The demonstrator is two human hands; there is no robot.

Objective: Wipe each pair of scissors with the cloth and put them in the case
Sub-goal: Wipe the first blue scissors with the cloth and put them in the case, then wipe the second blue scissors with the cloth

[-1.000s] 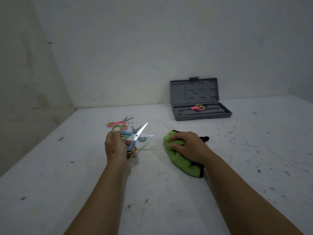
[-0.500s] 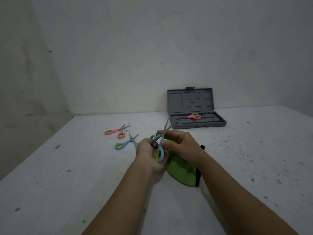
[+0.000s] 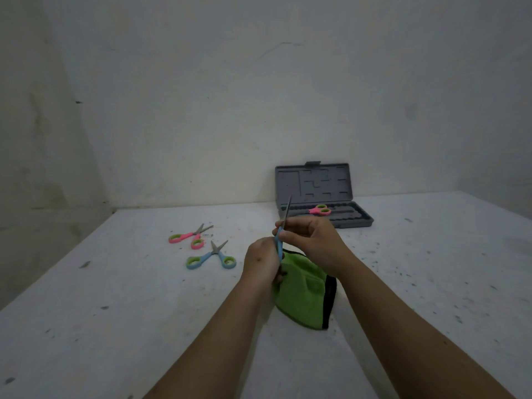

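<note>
Scissors, total count: four pairs in view.
Held pair: blue scissors (image 3: pixel 278 245), one, raised above the cloth, blades closed together and pointing up and away, tip overlapping the case's lower edge in the view.
Left hand (image 3: pixel 260 262): curled round the handle end of the blue scissors, knuckles toward the camera; handle loops hidden inside the grip.
Right hand (image 3: pixel 312 240): fingers bent, pinching the blue scissors near the pivot, just above the left hand; both hands touching or nearly so.
Cloth (image 3: pixel 303 292): one, green with a black edge on its right side, lying bunched on the table directly under the hands, held by neither hand.
Loose pairs on table: two, left of the hands, near each other. Pink scissors (image 3: pixel 188 237) farther back, blades slightly apart, green-lined loops. Second blue pair (image 3: pixel 211 257) nearer, handles spread wide, green-lined loops.
Case (image 3: pixel 322 194): one, grey, open, lid standing upright against the back wall, tray flat on the table behind the hands.
Pair in case (image 3: pixel 320 210): one, pink with green loops, lying flat in the tray toward its middle.
Table (image 3: pixel 115 326): one, white, speckled with dark marks, set into a corner of two pale walls.
</note>
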